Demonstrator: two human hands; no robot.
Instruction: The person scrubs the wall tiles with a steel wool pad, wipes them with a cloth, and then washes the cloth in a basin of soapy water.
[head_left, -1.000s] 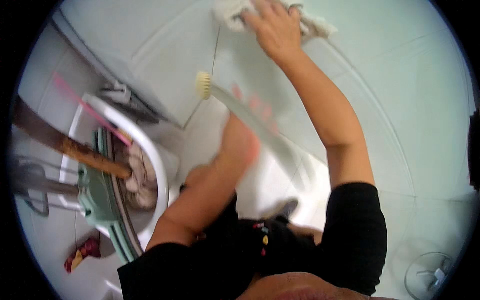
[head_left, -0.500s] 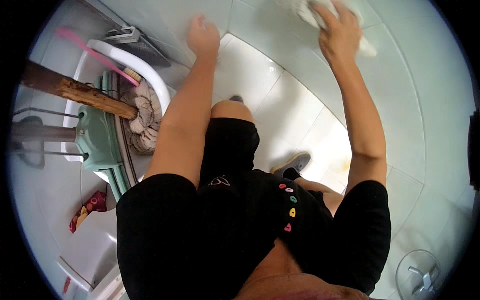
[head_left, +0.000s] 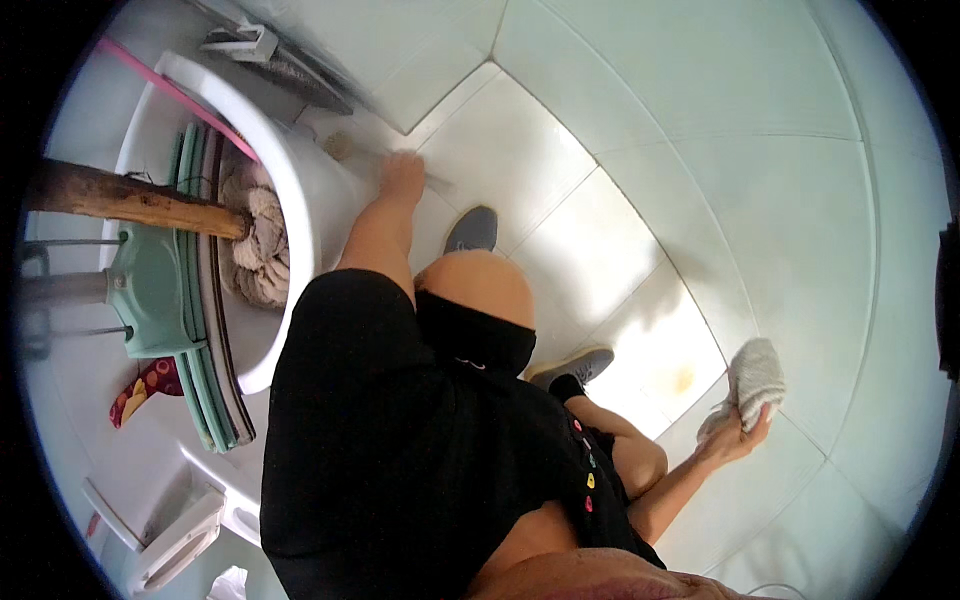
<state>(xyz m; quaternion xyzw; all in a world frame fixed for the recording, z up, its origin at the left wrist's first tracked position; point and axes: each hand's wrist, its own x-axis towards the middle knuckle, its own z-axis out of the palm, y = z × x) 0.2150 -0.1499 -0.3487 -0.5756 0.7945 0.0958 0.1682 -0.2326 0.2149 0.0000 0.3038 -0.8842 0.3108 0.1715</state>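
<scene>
My right hand (head_left: 735,435) grips a white, bunched cloth (head_left: 755,380) low beside the pale wall tiles at the right. My left hand (head_left: 400,175) is stretched down beside the white basin's base; its fingers are blurred, so I cannot tell whether they hold anything. A faint pale brush head (head_left: 338,145) lies just left of it, with a blurred grey shape behind the hand that may be its handle.
A white basin (head_left: 300,240) holds a mop head (head_left: 262,255), a wooden pole (head_left: 150,200), a green sponge mop (head_left: 150,300) and a pink-handled tool (head_left: 170,90). A grey dustpan (head_left: 300,75) is behind it. My shoes are on the tiled floor (head_left: 540,130).
My right hand has moved from high on the wall down to the lower right with the cloth. My left hand has dropped toward the basin's base, and the brush is now low there.
</scene>
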